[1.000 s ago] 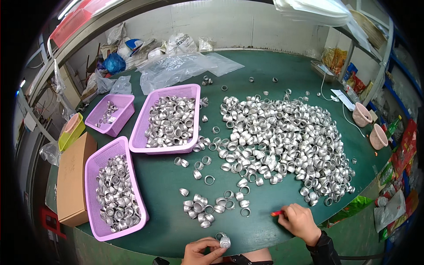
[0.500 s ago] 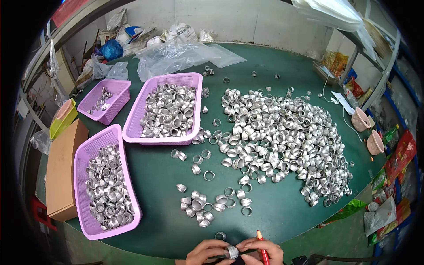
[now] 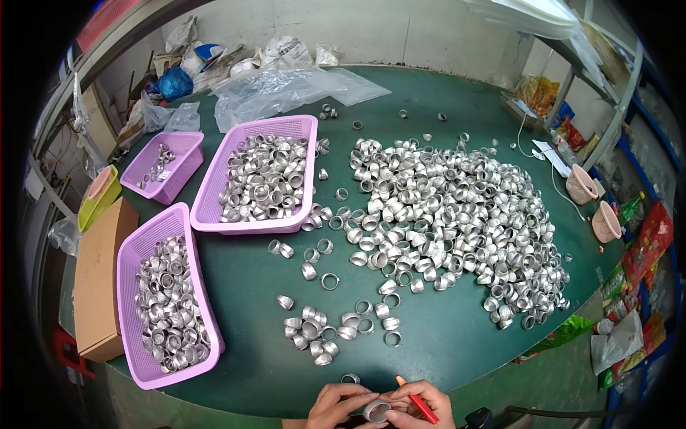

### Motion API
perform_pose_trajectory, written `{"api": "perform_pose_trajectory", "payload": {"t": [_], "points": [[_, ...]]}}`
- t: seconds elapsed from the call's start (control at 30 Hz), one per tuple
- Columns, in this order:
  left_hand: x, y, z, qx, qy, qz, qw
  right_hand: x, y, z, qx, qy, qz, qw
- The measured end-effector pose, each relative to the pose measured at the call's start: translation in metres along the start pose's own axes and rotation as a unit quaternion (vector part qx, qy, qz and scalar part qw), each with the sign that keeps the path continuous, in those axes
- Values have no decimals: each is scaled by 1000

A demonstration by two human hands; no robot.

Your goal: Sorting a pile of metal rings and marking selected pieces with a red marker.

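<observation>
At the near edge of the green table, a silver-coloured metal ring [image 3: 376,411] is held up in the fingers of my left hand [image 3: 332,407]. Its round opening now faces up toward me. My right hand [image 3: 437,404] grips a slim red pen-shaped tool [image 3: 424,409] with an orange end pointing up and left, and its fingertips also touch the ring's right side. Just beyond my fingers lies a single loose ring [image 3: 350,378]. A small cluster of rings [image 3: 311,329] rests farther up the table.
A large heap of metal rings [image 3: 457,214] covers the table's right half. Purple baskets [image 3: 215,336] [image 3: 307,175] filled with rings stand left, with a smaller purple basket [image 3: 189,166] behind. A cardboard box [image 3: 100,279] sits leftmost. Clear plastic sheeting [image 3: 279,93] lies at the back.
The ring has been turned in my fingers, so its opening shows instead of its ribbed outside. The red tool has tilted over to the left. The whole view has shifted slightly.
</observation>
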State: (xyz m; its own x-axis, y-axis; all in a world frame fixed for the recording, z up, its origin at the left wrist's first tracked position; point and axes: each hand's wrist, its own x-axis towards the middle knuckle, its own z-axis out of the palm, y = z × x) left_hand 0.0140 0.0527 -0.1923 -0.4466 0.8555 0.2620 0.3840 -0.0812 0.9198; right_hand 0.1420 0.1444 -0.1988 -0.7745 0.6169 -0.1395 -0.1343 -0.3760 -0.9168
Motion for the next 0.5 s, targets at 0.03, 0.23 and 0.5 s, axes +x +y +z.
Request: {"api": "perform_pose_trajectory", "payload": {"t": [0.03, 0.23, 0.5], "points": [[0, -2, 0, -24, -21, 7, 999, -1, 1, 0, -4, -9, 1, 1000], [-4, -4, 1, -103, -2, -14, 995, 1, -6, 2, -171, -15, 26, 985], [4, -4, -5, 82, 4, 114, 990, 4, -5, 4, -138, 19, -24, 990]]}}
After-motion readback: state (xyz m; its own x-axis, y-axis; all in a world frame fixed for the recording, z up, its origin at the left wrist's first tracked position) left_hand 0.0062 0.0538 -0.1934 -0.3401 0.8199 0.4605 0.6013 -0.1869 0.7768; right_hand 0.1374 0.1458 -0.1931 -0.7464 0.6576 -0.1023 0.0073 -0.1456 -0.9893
